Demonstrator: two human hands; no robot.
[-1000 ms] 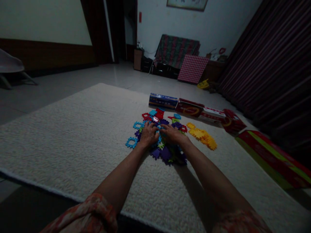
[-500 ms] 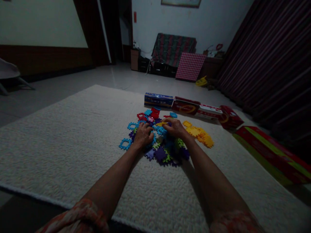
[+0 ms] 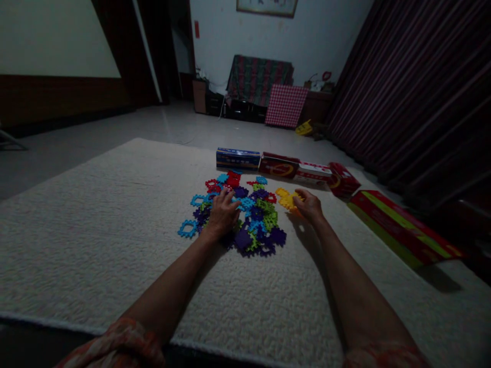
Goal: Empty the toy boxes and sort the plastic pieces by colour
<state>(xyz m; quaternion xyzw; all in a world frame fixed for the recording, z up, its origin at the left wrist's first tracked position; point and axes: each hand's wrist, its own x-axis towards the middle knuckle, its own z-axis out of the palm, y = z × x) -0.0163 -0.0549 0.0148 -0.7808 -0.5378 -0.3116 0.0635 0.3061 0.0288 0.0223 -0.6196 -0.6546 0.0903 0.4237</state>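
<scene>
A heap of flat plastic puzzle pieces (image 3: 253,220) in blue, purple, green and red lies on a cream rug (image 3: 115,225). My left hand (image 3: 221,213) rests palm down on the left side of the heap, fingers spread. A separate group of yellow pieces (image 3: 286,199) lies to the right of the heap. My right hand (image 3: 310,205) is over the yellow group, fingers curled around a yellow piece at its right edge.
Beyond the pieces a row of boxes lies on the rug: a blue box (image 3: 238,158), two red boxes (image 3: 295,169) and a larger red and green box (image 3: 399,227) at the right. A dark striped curtain (image 3: 422,92) hangs on the right.
My right hand has moved from the mixed heap to the right, onto the yellow group, carrying a yellow piece. My left hand stays on the heap. The view has shifted left.
</scene>
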